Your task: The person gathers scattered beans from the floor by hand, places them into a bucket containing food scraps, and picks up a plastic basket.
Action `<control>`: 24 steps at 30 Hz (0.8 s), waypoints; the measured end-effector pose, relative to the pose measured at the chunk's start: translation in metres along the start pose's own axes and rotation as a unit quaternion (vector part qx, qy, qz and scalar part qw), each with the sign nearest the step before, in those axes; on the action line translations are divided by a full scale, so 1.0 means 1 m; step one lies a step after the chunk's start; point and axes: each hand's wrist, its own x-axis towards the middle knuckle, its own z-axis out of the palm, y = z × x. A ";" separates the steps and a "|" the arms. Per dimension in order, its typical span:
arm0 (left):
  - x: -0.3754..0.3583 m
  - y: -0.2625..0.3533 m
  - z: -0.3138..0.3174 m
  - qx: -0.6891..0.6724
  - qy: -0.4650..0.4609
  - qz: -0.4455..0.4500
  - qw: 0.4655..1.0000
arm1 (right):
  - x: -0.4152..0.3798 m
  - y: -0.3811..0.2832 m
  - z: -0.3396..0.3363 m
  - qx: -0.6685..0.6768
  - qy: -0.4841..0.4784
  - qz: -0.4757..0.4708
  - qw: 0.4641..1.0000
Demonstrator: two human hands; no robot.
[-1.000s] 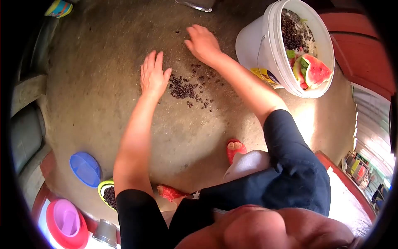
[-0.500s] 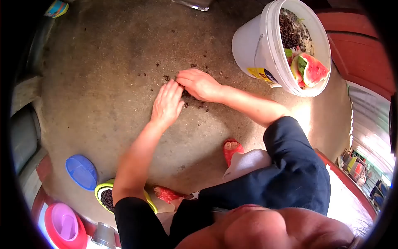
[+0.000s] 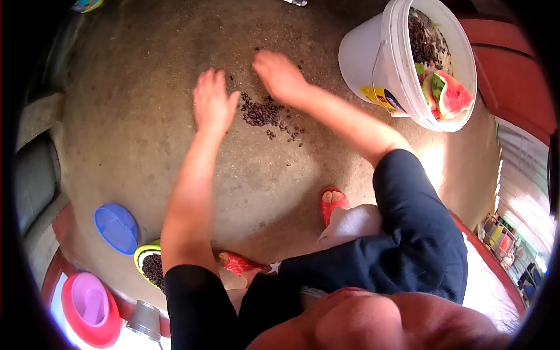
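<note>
A loose pile of dark beans [image 3: 261, 114] lies on the concrete floor, with single beans scattered round it. My left hand [image 3: 213, 104] is just left of the pile, palm down, fingers stretched out and thumb apart, holding nothing. Beyond the pile and to its right, my right hand [image 3: 281, 77] reaches low over the floor with fingers extended, slightly blurred. A few stray beans show near its fingertips. Any beans under either palm are hidden.
A white bucket [image 3: 366, 55] at the upper right holds dark beans and watermelon pieces [image 3: 454, 98]. At lower left are a blue lid [image 3: 116, 228], a yellow-green bowl [image 3: 140, 255] of beans, a red basin [image 3: 74, 315] and a metal cup [image 3: 144, 319]. My sandalled feet are near.
My hands were close together over the beans. They have parted, the left moving left and the right moving farther from me, and the pile between them is now exposed.
</note>
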 end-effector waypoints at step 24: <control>0.038 0.041 0.023 -0.032 -0.023 0.119 0.992 | -0.047 0.009 -0.054 0.043 -0.006 0.102 0.994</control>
